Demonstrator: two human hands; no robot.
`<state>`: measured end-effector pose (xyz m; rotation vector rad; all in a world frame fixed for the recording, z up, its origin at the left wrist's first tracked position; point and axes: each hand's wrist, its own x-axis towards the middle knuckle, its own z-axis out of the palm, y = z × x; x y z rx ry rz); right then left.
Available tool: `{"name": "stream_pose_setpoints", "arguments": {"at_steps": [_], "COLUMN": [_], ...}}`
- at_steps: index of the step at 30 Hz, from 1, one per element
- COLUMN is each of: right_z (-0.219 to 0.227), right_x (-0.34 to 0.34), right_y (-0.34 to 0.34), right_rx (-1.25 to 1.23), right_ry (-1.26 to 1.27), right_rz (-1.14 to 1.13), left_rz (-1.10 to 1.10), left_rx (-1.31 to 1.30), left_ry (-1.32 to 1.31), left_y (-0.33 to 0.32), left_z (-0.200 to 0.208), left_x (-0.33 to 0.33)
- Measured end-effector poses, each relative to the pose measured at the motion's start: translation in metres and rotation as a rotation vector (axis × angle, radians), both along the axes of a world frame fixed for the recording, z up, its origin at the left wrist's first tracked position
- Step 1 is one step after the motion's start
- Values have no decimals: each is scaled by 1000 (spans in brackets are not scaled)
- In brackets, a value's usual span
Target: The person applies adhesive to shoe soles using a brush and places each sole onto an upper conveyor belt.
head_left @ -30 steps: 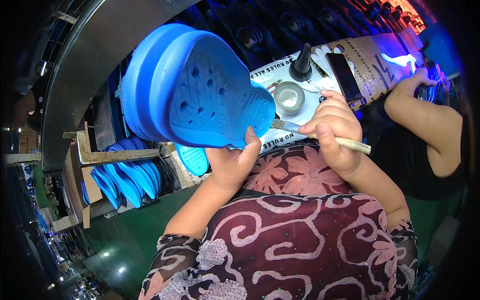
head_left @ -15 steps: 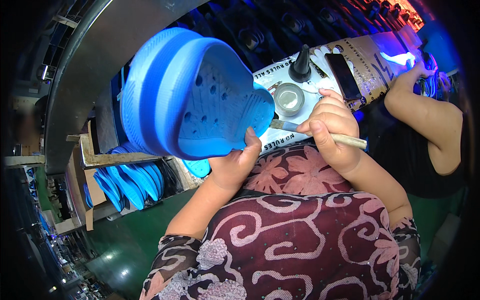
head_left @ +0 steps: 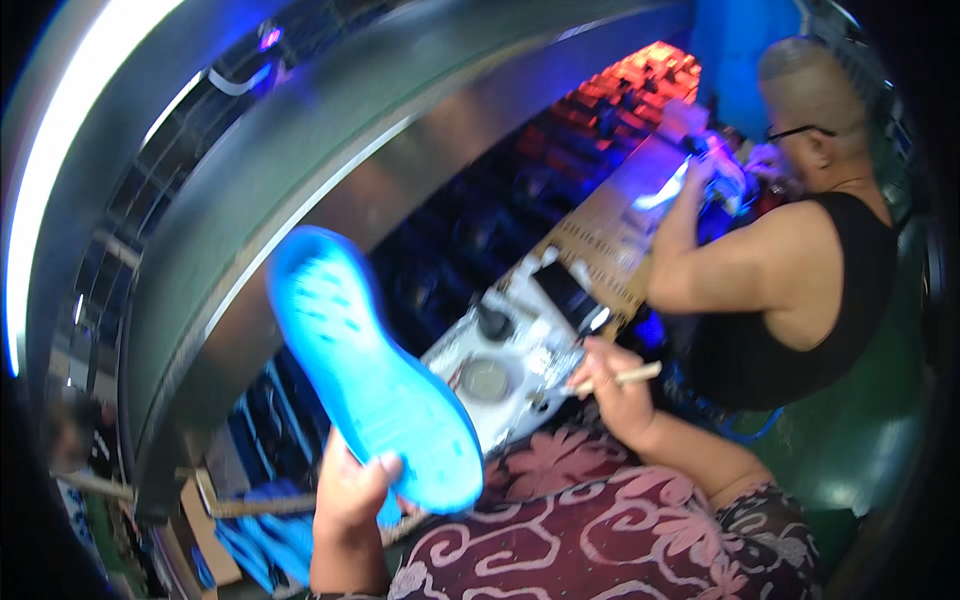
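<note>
A bright blue shoe sole [head_left: 385, 375] is gripped at its lower end by my left hand [head_left: 352, 485], thumb over the edge. It is held up at a slant, with its long holed face turned to me and the holes in its upper part. My right hand [head_left: 622, 395] is closed around a brush [head_left: 640, 373] with a pale wooden handle; its bristle end is blurred. Beside that hand on the white board [head_left: 445, 350] stand an open round pot [head_left: 484, 380] with greyish contents and a black cone-shaped piece [head_left: 494, 322]. The brush is apart from the sole.
A dark phone [head_left: 570, 297] lies behind the pot. To the right sits a co-worker [head_left: 770, 260] in a black top, hands in violet light. A curved metal machine housing [head_left: 330, 200] rises at left and behind. More blue soles [head_left: 265, 545] lie low at left.
My view has swung up and right, showing more of the co-worker. The sole has turned from its side to its flat holed face; the brush has moved away from it.
</note>
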<state>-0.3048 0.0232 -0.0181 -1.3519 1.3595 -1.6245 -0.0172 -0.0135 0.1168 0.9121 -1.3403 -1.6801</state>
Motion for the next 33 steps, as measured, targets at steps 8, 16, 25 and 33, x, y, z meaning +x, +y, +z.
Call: {"name": "stream_pose_setpoints", "arguments": {"at_steps": [8,16,25,33], "right_z": [0,-9,-24,-40], "right_x": [-84,-104,-77,-16], "right_y": [-2,-8,-11,-15], "right_rx": [85,159,179,230], "right_ry": [54,-240,-313,-305], "right_rz": [-152,-133,18,136], "left_rz": [-508,-182,209,235], "left_rx": [147,32,-628,-7], "left_ry": [266,738,-597,-1599], "left_y": [-200,-228,-100,73], "left_z": [87,138,-101,-220], "left_x": [-290,-411,-71,119]}}
